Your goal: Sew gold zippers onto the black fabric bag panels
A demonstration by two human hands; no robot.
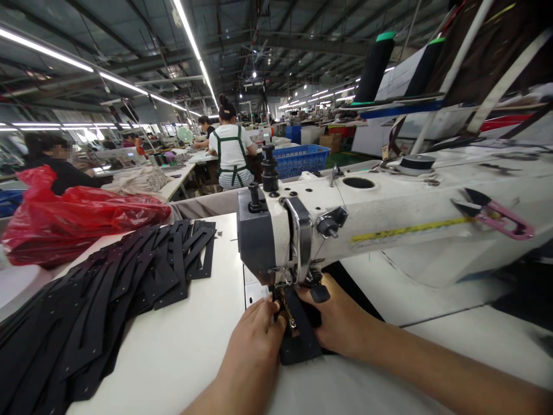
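Observation:
A black fabric panel (299, 347) with a gold-toothed zipper (290, 314) in its slot lies under the needle area of a white sewing machine (302, 230). My left hand (258, 340) pinches the panel's left edge, fingertips close to the presser foot. From the right, my right hand (341, 317) grips the panel's other side; its fingers are partly hidden behind the machine head and the cloth. The zipper's metal slider shows near the front end. More black material (352, 288) spreads beneath and behind my right hand.
A fanned pile of black slotted panels (108, 294) covers the table's left side, with a red plastic bag (86, 210) behind it. Pink-handled snips (496, 214) rest against the machine arm. Thread cones (375, 69) stand above. A co-worker (231, 147) sits ahead near a blue basket (300, 160).

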